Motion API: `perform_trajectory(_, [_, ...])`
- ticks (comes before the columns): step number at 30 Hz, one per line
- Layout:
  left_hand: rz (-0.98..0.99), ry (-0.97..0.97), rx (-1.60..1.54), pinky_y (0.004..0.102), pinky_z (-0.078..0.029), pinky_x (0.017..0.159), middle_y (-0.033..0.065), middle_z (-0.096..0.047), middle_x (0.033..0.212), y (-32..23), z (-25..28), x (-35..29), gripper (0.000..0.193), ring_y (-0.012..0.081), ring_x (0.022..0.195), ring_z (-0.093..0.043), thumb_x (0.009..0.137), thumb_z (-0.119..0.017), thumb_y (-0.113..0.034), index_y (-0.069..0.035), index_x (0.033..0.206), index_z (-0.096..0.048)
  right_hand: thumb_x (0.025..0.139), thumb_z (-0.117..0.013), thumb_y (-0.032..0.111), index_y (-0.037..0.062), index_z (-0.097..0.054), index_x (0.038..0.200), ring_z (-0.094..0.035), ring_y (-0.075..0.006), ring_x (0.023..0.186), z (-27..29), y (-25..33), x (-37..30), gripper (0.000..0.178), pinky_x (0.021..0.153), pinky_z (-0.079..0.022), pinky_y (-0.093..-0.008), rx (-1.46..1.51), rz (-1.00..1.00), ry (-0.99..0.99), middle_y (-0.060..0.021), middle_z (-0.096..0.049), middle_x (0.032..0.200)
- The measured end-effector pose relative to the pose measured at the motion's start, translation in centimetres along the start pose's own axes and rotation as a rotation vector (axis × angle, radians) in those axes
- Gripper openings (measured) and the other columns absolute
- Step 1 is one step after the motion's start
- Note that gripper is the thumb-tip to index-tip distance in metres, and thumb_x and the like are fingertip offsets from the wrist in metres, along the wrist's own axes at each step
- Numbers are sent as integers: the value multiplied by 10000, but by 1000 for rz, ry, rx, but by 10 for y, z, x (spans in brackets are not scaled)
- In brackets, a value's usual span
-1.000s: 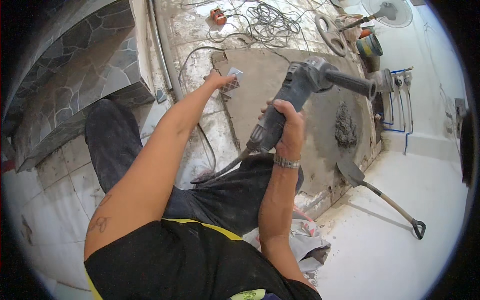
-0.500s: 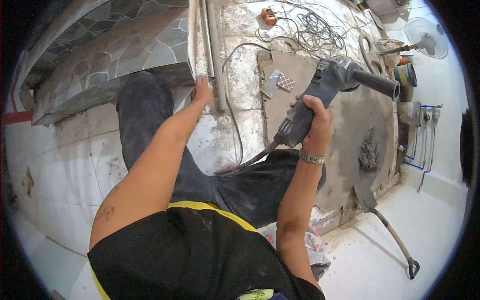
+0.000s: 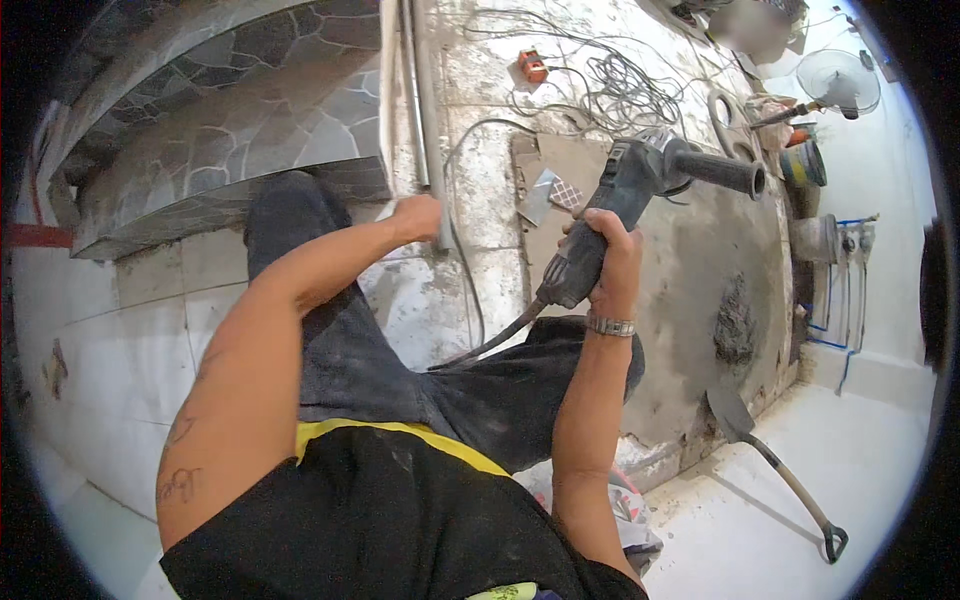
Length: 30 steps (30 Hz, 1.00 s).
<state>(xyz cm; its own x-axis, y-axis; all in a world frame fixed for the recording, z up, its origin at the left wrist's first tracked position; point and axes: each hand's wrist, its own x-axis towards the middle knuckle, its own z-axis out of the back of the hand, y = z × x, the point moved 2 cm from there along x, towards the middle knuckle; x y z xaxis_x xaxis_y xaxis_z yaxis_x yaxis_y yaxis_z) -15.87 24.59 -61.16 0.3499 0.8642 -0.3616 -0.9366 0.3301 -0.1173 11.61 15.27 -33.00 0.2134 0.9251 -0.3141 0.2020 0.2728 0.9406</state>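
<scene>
My right hand (image 3: 618, 262) grips the black body of an angle grinder (image 3: 585, 255), holding it raised above the floor. Its side handle (image 3: 720, 172) sticks out to the right, and its cord runs down toward my leg. The disc end is turned away, so the disc is hard to make out. My left hand (image 3: 417, 218) is closed beside the lower end of a grey metal tube (image 3: 441, 215), next to the step's corner. The fingers are curled under, and what they hold, if anything, is hidden.
A stone-patterned curved step (image 3: 270, 100) stands at left. Tangled cable (image 3: 625, 90) and an orange box (image 3: 532, 66) lie at the back. A grey patch of floor (image 3: 680, 270) bears a mortar heap (image 3: 735, 325) and tile samples (image 3: 565, 194). A shovel (image 3: 775, 465) lies right; a fan (image 3: 838, 83) stands far right.
My left hand has shifted right from the step's edge toward the tube, its fingers now curled. The grinder has moved slightly left and down in view, still in my right hand.
</scene>
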Motion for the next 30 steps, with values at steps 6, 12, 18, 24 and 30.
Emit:
perform_trajectory(6, [153,-450,-1013,374,-547,622,101,-733,844,46,159,-52,280,154,725,-673,944,-707,-273,0,999,-729,848,-679,190,-61,-692,926,-685,-224,571,1,-2,18,263,542,-577,-343,-53,58,45,-151,-716,764])
perform_trajectory(12, [392,-588,-1247,290,-527,518,94,-737,798,122,162,-50,320,132,553,-642,877,-774,-251,-7,1080,-729,784,-761,166,-48,-683,910,-677,-214,578,-38,-7,23,261,541,-571,-329,78,20,217,-148,-707,743])
perform_trajectory(18, [363,-843,-683,470,-490,1016,316,-595,1225,71,160,-79,630,408,1084,-637,880,-793,-411,13,1319,-638,775,-717,187,-53,-657,989,-697,-226,631,-67,-6,11,326,602,-609,-355,138,51,338,-154,-711,787])
perform_trajectory(24, [-315,308,-1799,400,-520,976,73,-655,1213,-79,140,-145,710,229,1102,-660,958,-630,-640,-45,1344,-603,785,-691,190,-57,-604,1143,-711,-259,750,-73,-25,32,443,687,-628,-394,123,71,470,-151,-691,949])
perform_trajectory(30, [-428,374,-1802,330,-542,786,50,-689,1011,-106,154,-131,519,163,920,-673,833,-860,-375,-33,1153,-636,734,-734,241,9,-468,1344,-701,-274,821,-77,-36,36,705,707,-618,-392,134,76,633,-154,-666,1015])
